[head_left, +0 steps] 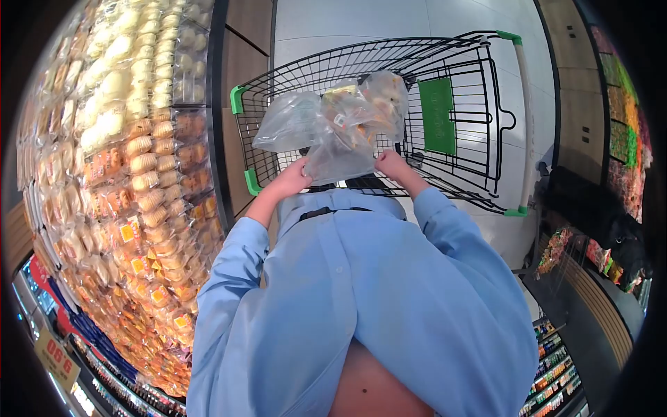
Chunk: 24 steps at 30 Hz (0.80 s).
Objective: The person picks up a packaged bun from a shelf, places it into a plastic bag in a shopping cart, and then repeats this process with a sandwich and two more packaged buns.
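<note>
A clear plastic bag with packaged items in it is stretched between my hands over the near side of a wire shopping cart. My left hand is closed on the bag's left edge. At its right edge my right hand is closed, the fingers gripping the plastic. Beyond and left of it, a puffed clear bag lies in the cart. Another filled clear bag sits at the back right, touching the middle one. What is inside the bags is hard to make out.
Packaged bread fills a tall display close on the left. The cart's green panel faces up on the right. Someone in dark clothing is at the far right, near shelves of colourful packets.
</note>
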{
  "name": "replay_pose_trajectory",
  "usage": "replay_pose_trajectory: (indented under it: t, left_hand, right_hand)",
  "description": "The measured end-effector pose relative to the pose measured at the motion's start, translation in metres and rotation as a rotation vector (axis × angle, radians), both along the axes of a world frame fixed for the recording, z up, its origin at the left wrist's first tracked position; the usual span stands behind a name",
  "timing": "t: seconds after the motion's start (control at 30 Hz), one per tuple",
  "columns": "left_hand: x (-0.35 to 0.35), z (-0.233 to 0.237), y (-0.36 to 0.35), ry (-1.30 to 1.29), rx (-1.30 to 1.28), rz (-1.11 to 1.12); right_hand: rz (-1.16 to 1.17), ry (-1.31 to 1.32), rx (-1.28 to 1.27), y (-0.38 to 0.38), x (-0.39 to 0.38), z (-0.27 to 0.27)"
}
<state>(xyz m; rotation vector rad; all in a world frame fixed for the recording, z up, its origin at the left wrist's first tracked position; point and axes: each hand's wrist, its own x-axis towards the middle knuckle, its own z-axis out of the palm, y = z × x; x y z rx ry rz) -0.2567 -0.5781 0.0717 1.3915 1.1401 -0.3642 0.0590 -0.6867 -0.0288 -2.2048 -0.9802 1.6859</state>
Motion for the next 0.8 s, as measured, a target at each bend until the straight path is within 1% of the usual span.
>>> replay_pose_trajectory:
  t: [0.1,0.13,0.23,0.3,0.33,0.43,0.47,0.5,0.57,0.67,0.7,0.8]
  left_hand:
    - [0.012,-0.017,-0.003,-0.009,0.142,-0.018]
    - [0.015,-0.023,-0.001,-0.010,0.144,-0.063]
    - [0.025,-0.034,0.003,0.003,0.148,-0.207]
    - [0.029,-0.040,0.005,0.026,0.160,-0.323]
    - [0.029,-0.041,0.005,0.046,0.176,-0.312]
    - [0.030,-0.041,0.008,0.131,0.198,-0.279]
    - [0.029,-0.044,0.010,0.178,0.187,-0.260]
    - [0.027,-0.047,0.011,0.226,0.177,-0.240]
    - [0.022,-0.048,0.006,0.219,0.263,-0.191]
    - [0.017,-0.045,0.013,0.270,0.340,-0.093]
    - [0.016,-0.041,0.017,0.298,0.355,-0.056]
    - [0.000,-0.025,0.029,0.373,0.670,-0.125]
  right_hand:
    - [0.050,0.074,-0.043,-0.020,0.013,0.010]
    - [0.070,0.057,-0.017,-0.025,0.014,0.012]
    - [0.036,0.100,-0.098,-0.029,0.015,0.019]
    - [-0.014,0.119,-0.163,-0.021,0.011,0.036]
    - [-0.044,0.129,-0.196,-0.019,0.009,0.042]
    - [0.175,-0.074,-0.057,-0.031,0.005,-0.013]
    - [0.296,-0.137,-0.026,-0.029,0.003,-0.014]
    - [0.311,-0.126,-0.054,-0.024,0.001,-0.016]
    - [0.344,-0.103,-0.106,-0.016,-0.005,-0.024]
    - [0.389,-0.211,0.035,-0.012,-0.009,-0.033]
    - [0.348,-0.190,0.059,-0.010,-0.008,-0.030]
    - [0.251,-0.128,0.107,-0.013,-0.007,-0.013]
